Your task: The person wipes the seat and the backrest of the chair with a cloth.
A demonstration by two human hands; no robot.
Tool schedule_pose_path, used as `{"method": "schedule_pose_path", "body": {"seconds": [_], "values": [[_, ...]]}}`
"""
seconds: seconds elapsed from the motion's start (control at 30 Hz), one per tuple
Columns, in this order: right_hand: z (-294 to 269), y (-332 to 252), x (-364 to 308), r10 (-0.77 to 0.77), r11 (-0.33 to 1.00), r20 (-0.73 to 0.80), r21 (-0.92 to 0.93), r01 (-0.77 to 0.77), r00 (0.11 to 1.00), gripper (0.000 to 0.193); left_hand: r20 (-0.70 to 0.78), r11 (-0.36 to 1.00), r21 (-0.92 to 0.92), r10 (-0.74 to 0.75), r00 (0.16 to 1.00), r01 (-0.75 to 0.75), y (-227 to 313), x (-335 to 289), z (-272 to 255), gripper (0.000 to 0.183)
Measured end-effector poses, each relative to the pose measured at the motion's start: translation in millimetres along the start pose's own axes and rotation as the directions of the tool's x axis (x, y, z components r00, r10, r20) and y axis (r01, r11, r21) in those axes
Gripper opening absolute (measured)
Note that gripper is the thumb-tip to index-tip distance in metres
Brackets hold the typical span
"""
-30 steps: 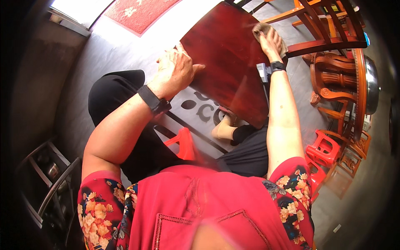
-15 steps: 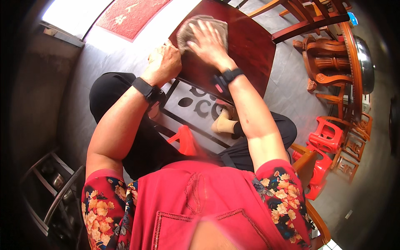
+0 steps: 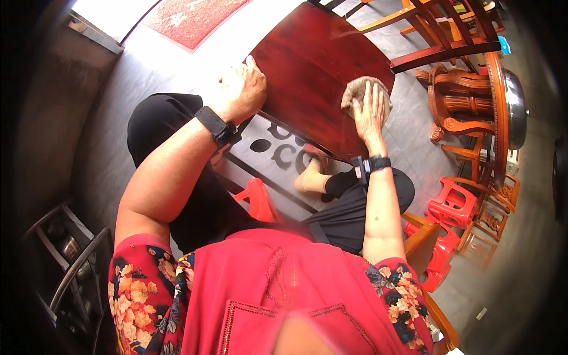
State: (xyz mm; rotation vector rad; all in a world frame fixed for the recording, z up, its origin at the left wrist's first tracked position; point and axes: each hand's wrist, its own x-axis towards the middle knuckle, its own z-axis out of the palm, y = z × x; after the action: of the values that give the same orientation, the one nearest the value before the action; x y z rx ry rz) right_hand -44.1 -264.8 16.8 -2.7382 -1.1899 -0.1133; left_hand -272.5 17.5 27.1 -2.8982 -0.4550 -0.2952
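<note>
A dark red-brown wooden seat (image 3: 307, 59) with a glossy top lies in front of me. My left hand (image 3: 241, 89) is closed at its left edge, fingers curled against the rim; their undersides are hidden. On the right part of the seat rests a crumpled beige cloth (image 3: 350, 97). My right hand (image 3: 370, 115) presses on the cloth from above, with fingers stretched out flat and the thumb a little apart. Each wrist wears a black band.
Slatted wooden chair parts (image 3: 444, 44) rise at the upper right. Beyond stands a carved wooden table (image 3: 497, 112). Red plastic stools (image 3: 452, 201) are at the right, another red plastic piece (image 3: 258, 201) between my legs. A dark metal rack (image 3: 71, 266) stands at lower left.
My right hand and the cloth have slid right and toward me, from the seat's far left part to its right side. My left hand stays at the left edge, shifted slightly.
</note>
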Motion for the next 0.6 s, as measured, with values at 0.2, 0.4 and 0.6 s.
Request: {"method": "schedule_pose_path", "body": {"seconds": [0.2,0.4,0.6], "values": [[21.8,-16.2,100.4,-0.017,1.000,0.038,0.014,0.017,0.999,0.074,0.087,1.000,-0.014,-0.003,0.996,0.004,1.0,3.7,-14.5,0.019],[47.8,-66.0,188.2,-0.126,0.987,0.078,0.108,0.117,0.989,0.076,0.160,0.997,0.027,-0.069,0.985,0.066,9.7,4.1,-37.6,0.053],[83.6,-69.5,243.9,-0.173,0.985,0.027,0.035,0.172,0.985,0.079,0.223,0.996,-0.051,-0.053,0.973,0.066,11.5,6.7,-36.8,0.060]]}}
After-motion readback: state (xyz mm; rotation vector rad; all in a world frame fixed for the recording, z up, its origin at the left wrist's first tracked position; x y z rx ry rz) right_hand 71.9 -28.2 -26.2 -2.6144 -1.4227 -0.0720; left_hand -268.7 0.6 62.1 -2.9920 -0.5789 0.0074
